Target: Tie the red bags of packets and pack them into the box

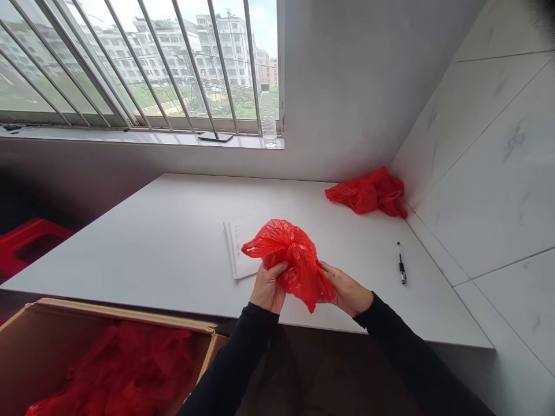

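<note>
Between my two hands is a crumpled red plastic bag [295,254], gathered to a knot near its top and held over the front of the white table. My left hand [271,287] grips its lower left side, thumb laid across the plastic. On the bag's right side, my right hand [344,289] is closed round it, the fingers partly hidden behind the film. Whatever the bag may contain does not show. Just behind it lies a white notebook [243,260], partly covered by the bag.
Another red plastic bag [368,193] lies at the table's back right corner. A black pen [402,268] rests on the table [143,242] at right. An open cardboard box [130,314] with red plastic stands front left. A clear bottle [267,118] is on the windowsill.
</note>
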Demonstrator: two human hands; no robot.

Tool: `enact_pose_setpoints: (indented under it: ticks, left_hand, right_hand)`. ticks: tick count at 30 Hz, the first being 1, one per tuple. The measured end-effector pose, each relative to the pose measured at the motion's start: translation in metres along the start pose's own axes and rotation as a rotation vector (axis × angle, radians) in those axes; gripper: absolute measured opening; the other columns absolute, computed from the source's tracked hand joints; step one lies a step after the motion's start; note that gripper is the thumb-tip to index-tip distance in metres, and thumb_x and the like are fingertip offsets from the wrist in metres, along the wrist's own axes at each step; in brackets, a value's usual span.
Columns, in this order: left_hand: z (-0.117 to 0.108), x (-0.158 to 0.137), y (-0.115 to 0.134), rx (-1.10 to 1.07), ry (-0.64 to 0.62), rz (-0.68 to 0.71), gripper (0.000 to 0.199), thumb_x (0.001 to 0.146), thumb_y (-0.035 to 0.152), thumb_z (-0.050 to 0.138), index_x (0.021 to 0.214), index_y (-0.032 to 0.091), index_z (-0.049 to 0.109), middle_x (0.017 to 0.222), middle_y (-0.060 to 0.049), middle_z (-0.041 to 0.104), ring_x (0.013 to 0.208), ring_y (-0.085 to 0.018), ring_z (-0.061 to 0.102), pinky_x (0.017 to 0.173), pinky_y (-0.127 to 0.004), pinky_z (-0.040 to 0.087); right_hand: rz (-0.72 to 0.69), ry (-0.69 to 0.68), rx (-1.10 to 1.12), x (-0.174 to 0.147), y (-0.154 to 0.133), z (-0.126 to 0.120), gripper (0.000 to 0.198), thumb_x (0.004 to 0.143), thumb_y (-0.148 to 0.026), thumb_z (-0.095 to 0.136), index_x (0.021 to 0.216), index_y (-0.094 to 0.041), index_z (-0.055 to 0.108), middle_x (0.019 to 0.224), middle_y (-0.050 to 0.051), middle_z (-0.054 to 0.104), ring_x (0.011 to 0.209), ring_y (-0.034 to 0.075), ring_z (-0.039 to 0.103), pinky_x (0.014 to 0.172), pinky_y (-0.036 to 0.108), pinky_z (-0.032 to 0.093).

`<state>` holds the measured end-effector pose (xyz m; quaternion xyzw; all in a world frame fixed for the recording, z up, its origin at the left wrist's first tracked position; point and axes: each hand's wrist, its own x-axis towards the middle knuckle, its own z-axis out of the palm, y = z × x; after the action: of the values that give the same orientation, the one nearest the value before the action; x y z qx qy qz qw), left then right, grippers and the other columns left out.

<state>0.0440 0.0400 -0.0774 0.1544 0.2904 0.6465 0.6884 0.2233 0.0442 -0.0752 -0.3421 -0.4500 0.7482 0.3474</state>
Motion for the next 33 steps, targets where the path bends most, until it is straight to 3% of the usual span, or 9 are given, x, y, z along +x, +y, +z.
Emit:
enact_pose_setpoints:
  ticks: [4, 9, 12, 16, 20, 25, 28, 33]
  left_hand:
    - [0.001, -0.005, 0.002, -0.058, -0.05, -0.054, 0.027, 0.067, 0.009, 0.075, 0.09, 0.019, 0.065, 0.094, -0.002, 0.072, 0.084, -0.018, 0.068, 0.073, -0.028, 0.053]
    - [-0.001, -0.01, 0.005, 0.016, -0.154, -0.028, 0.046, 0.06, -0.002, 0.073, 0.1, 0.02, 0.066, 0.101, -0.003, 0.071, 0.092, -0.02, 0.067, 0.079, -0.031, 0.052]
    - [-0.003, -0.01, 0.008, 0.067, -0.164, 0.002, 0.047, 0.06, -0.001, 0.077, 0.102, 0.018, 0.066, 0.102, -0.006, 0.071, 0.095, -0.021, 0.066, 0.084, -0.033, 0.052]
    - [-0.002, -0.011, 0.012, 0.072, -0.165, -0.014, 0.044, 0.063, -0.002, 0.075, 0.102, 0.017, 0.067, 0.103, -0.006, 0.071, 0.093, -0.021, 0.065, 0.08, -0.032, 0.051]
    - [-0.002, -0.015, 0.015, -0.004, -0.206, -0.025, 0.043, 0.062, -0.005, 0.065, 0.098, 0.019, 0.067, 0.094, -0.003, 0.07, 0.083, -0.017, 0.064, 0.072, -0.029, 0.048]
    - [-0.002, -0.017, 0.015, -0.082, -0.22, -0.072, 0.047, 0.069, 0.0, 0.062, 0.109, 0.024, 0.065, 0.105, -0.003, 0.071, 0.093, -0.02, 0.065, 0.08, -0.032, 0.049]
    - [-0.002, -0.017, 0.013, -0.078, -0.214, -0.072, 0.054, 0.067, -0.004, 0.061, 0.113, 0.024, 0.065, 0.1, -0.002, 0.071, 0.088, -0.018, 0.066, 0.078, -0.031, 0.048]
    - [-0.003, -0.015, 0.014, -0.135, -0.175, -0.105, 0.043, 0.062, -0.004, 0.054, 0.096, 0.019, 0.068, 0.097, -0.003, 0.071, 0.086, -0.02, 0.065, 0.076, -0.033, 0.049]
  right_hand:
    - [-0.071, 0.004, -0.025, -0.003, 0.001, 0.003, 0.058, 0.068, -0.041, 0.09, 0.117, -0.024, 0.065, 0.114, 0.007, 0.068, 0.085, 0.017, 0.065, 0.071, 0.028, 0.054]
    - [-0.11, 0.024, -0.002, 0.0, 0.002, 0.002, 0.059, 0.069, -0.039, 0.088, 0.121, -0.027, 0.063, 0.122, 0.008, 0.066, 0.098, 0.022, 0.065, 0.081, 0.032, 0.055]
    - [-0.139, 0.045, 0.01, 0.0, 0.005, -0.001, 0.064, 0.067, -0.037, 0.09, 0.124, -0.029, 0.062, 0.125, 0.007, 0.064, 0.104, 0.022, 0.064, 0.088, 0.034, 0.054]
    - [-0.09, 0.062, 0.034, 0.0, 0.005, -0.004, 0.061, 0.07, -0.042, 0.088, 0.123, -0.028, 0.063, 0.116, 0.006, 0.068, 0.095, 0.021, 0.066, 0.078, 0.03, 0.056]
    - [-0.112, 0.034, 0.072, 0.001, 0.005, -0.007, 0.059, 0.075, -0.042, 0.085, 0.127, -0.031, 0.06, 0.119, 0.004, 0.066, 0.097, 0.02, 0.065, 0.079, 0.03, 0.056]
    - [-0.153, 0.045, 0.074, 0.001, 0.006, -0.012, 0.04, 0.08, -0.051, 0.079, 0.108, -0.025, 0.069, 0.108, 0.007, 0.068, 0.091, 0.022, 0.065, 0.076, 0.033, 0.055]
    - [-0.155, 0.069, 0.047, 0.001, 0.005, -0.013, 0.036, 0.079, -0.05, 0.079, 0.101, -0.023, 0.07, 0.102, 0.006, 0.069, 0.086, 0.022, 0.065, 0.073, 0.031, 0.054]
    - [-0.174, 0.088, -0.042, 0.0, 0.001, -0.013, 0.04, 0.075, -0.054, 0.081, 0.1, -0.025, 0.071, 0.099, 0.006, 0.07, 0.082, 0.021, 0.063, 0.071, 0.031, 0.053]
